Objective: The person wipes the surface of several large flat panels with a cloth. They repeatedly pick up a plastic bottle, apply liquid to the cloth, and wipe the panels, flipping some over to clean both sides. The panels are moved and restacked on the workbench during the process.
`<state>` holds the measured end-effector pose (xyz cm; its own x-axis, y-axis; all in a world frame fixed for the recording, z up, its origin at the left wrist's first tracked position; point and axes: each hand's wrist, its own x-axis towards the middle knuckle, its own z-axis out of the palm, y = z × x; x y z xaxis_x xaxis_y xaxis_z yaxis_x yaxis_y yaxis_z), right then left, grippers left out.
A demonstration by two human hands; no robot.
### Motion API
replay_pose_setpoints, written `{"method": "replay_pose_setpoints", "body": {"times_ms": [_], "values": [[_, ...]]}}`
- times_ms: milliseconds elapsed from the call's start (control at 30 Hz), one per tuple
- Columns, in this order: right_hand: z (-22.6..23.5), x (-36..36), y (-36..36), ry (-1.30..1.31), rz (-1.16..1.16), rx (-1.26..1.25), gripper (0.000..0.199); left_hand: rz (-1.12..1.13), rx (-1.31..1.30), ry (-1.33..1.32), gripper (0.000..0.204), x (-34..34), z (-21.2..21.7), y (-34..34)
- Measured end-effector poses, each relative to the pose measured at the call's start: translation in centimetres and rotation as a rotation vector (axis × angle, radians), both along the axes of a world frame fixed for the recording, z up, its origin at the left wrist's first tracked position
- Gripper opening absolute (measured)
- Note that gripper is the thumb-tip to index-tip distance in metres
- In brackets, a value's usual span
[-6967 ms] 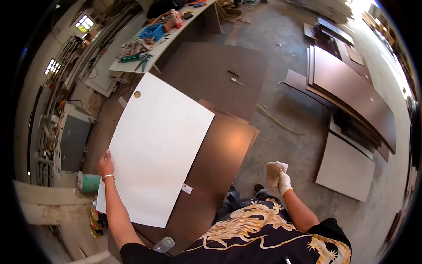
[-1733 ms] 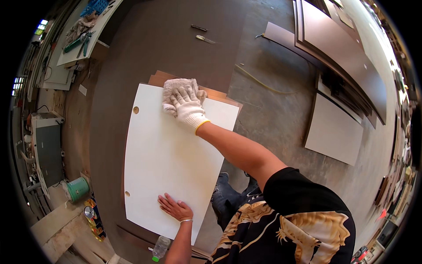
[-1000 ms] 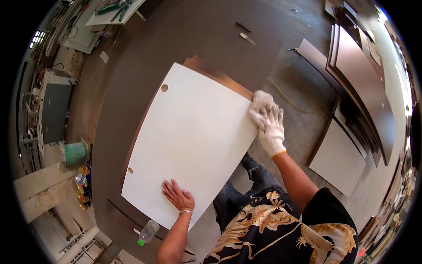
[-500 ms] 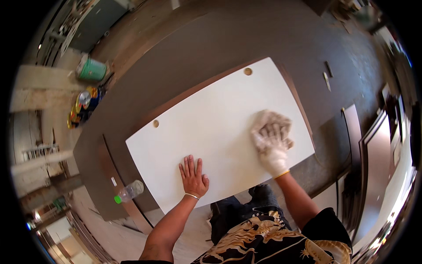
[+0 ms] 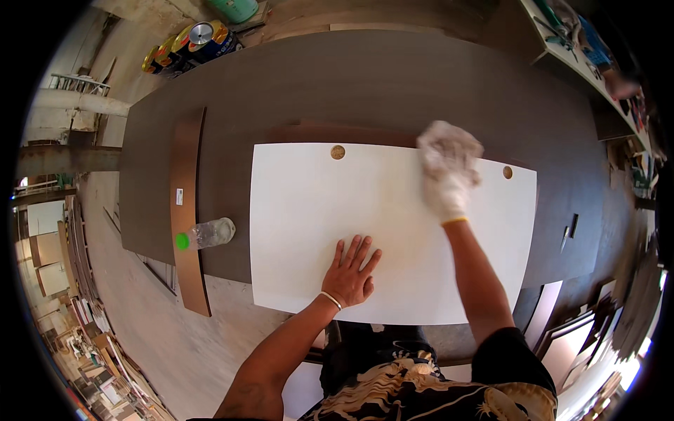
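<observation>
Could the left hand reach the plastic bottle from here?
Probably yes: the left hand rests open on the white board, and nothing visible stands between it and the plastic bottle.

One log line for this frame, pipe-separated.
left hand: bare, flat on white panel | right hand: gloved, with cloth at panel's far edge | bottle: on its side, left of panel

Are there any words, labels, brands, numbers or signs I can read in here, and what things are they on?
White label on the brown strip: too small to read.
Pale marks on the blue and gold cans: too small and blurred to read.
White board: no writing shows.
So there is nothing I can quote.
</observation>
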<state>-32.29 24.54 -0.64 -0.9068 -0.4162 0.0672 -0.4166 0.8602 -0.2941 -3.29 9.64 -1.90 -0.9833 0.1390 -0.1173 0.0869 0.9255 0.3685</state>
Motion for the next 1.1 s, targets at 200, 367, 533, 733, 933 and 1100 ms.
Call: {"method": "replay_pose_setpoints", "body": {"times_ms": [200,367,533,733,933,1100], "values": [[0.8,5.5,-15.2,-0.393,0.425,0.036,0.067,0.002,0.027,0.02,0.072,-0.3,0.1,-0.2],[-3.5,-0.3,2.9,0.021,-0.106,-0.023,0.054,0.023,0.065,-0.014,0.072,-0.2,0.4,-0.3],[-2.7,3.4,4.3,-0.014,-0.211,0.004,0.054,0.004,0.072,-0.001,0.07,0.1,0.2,-0.2],[-1.6,8.3,-20.6,-0.073,0.597,-0.069,0.053,-0.009,0.049,-0.034,0.054,-0.3,0.8,-0.9],[0.4,10.6,-34.1,-0.167,0.676,-0.005,0.052,-0.03,0.138,-0.177,0.034,0.3,-0.2,-0.5],[2.3,13.4,-30.2,-0.464,1.034,0.076,0.051,0.071,0.119,0.102,0.037,0.7,-0.4,-0.6]]}}
